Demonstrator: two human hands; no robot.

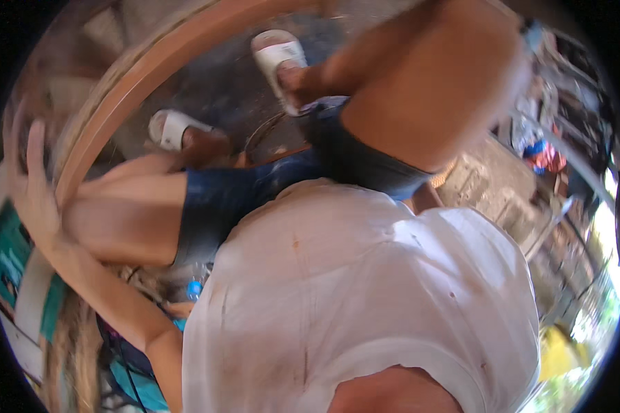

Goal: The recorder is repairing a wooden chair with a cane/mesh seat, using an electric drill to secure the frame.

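Note:
My left hand [33,180] is raised at the far left with its fingers stretched apart, lying against a blurred surface just left of a long curved wooden strip [151,69]. Nothing shows inside the hand. Its forearm runs down to the lower middle. My right hand is out of the picture. A white shirt [365,296] fills the lower centre, with blue denim shorts [255,193] and bare legs above it. Two feet in white sandals [279,55] [172,127] rest on dark ground beyond the strip.
A teal and white object [7,255] sits at the left edge above pale straw-like fibres [76,344]. A small blue bottle cap [194,289] peeks beside the shirt. Grey blocks [489,179] and cluttered items [548,155] stand at the right, with something yellow [558,351] lower right.

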